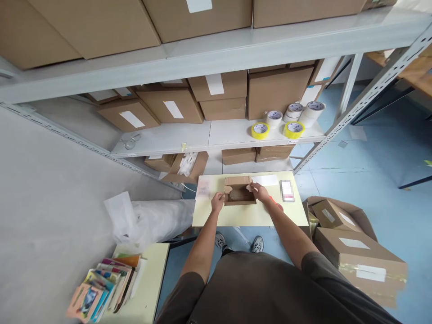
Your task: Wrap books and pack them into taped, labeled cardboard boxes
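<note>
A small open cardboard box [240, 202] lies on the pale yellow table [209, 217], its inside facing up. My left hand [218, 201] is at the box's left side, fingers pressed together by the left end flap. At the right end, my right hand [259, 192] has its fingers closed on the small right flap. A red tape roll [280, 206] is partly hidden beneath my right forearm. Further right on the table is a phone-like object [287, 191] with a blurred screen.
Metal shelving with cardboard boxes [172, 105] and tape rolls [260, 130] rises behind the table. Large boxes [357, 252] stand at the right on the floor. Books [101, 288] lie on a side table at lower left, near a white wrapped roll [162, 218].
</note>
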Tool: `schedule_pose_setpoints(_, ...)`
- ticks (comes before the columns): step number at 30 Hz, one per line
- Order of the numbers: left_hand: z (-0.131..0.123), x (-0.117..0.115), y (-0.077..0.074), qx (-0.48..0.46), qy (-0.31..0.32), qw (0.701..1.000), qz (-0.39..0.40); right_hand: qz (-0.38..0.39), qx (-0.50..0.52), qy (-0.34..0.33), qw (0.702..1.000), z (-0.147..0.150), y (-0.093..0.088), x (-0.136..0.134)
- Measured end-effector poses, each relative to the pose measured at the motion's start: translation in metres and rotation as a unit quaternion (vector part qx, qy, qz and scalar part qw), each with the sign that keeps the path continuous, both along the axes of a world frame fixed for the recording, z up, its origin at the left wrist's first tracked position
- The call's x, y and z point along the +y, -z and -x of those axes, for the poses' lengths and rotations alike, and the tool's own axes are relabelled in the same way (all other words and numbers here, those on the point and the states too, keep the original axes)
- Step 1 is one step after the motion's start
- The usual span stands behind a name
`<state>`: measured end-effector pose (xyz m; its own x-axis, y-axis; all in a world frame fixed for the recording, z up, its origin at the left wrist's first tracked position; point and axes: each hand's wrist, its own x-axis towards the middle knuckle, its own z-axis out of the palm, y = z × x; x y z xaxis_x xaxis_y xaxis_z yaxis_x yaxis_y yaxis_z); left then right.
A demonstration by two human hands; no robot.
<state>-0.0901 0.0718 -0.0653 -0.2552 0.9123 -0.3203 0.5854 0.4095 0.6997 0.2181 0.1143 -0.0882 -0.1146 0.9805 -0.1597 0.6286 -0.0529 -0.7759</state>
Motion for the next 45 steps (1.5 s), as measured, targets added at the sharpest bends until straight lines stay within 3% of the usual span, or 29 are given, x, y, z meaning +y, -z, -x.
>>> schedule_pose_setpoints(3, -0.003, 0.000, 0.008, 0.024, 0.017, 1.000, 0.008, 0.006, -0.049, 0.004, 0.999, -0.001, 0.004, -0.012)
schedule_pose_setpoints(7, -0.004, -0.005, 0.019, 0.012, 0.013, 0.997, 0.076, 0.001, -0.083, 0.001, 0.997, 0.004, 0.011, -0.023)
schedule_pose_setpoints(11, 0.006, -0.010, 0.027, -0.046, 0.052, 0.996, 0.053, -0.056, -0.102, 0.074, 0.990, 0.023, -0.002, -0.022)
schedule_pose_setpoints(14, 0.025, -0.009, 0.031, -0.086, 0.073, 0.994, 0.001, -0.113, -0.093, 0.087, 0.985, 0.063, -0.023, -0.015)
schedule_pose_setpoints(18, 0.066, 0.004, 0.036, -0.109, 0.045, 0.992, -0.034, -0.106, -0.073, 0.021, 0.991, 0.158, -0.035, -0.002)
schedule_pose_setpoints(21, 0.107, 0.017, 0.044, -0.098, 0.030, 0.995, -0.018, -0.071, -0.077, -0.034, 0.994, 0.239, -0.020, 0.009)
schedule_pose_setpoints(25, 0.159, 0.036, 0.061, -0.086, 0.027, 0.996, -0.007, -0.004, -0.101, -0.100, 0.990, 0.316, 0.024, 0.027)
schedule_pose_setpoints(30, 0.205, 0.063, 0.091, -0.094, 0.001, 0.994, 0.062, 0.099, -0.172, -0.120, 0.973, 0.350, 0.080, 0.040)
schedule_pose_setpoints(35, 0.236, 0.068, 0.118, -0.121, -0.029, 0.988, 0.090, 0.109, -0.194, -0.150, 0.963, 0.377, 0.115, 0.025)
schedule_pose_setpoints(37, 0.245, 0.064, 0.122, -0.148, -0.044, 0.985, 0.077, 0.103, -0.149, -0.140, 0.973, 0.387, 0.121, 0.018)
schedule_pose_setpoints(40, 0.253, 0.055, 0.116, -0.173, -0.054, 0.982, 0.057, 0.112, -0.020, -0.065, 0.991, 0.393, 0.119, 0.012)
schedule_pose_setpoints(45, 0.255, 0.046, 0.083, -0.287, -0.065, 0.956, -0.004, 0.131, 0.168, 0.092, 0.973, 0.379, 0.087, 0.014)
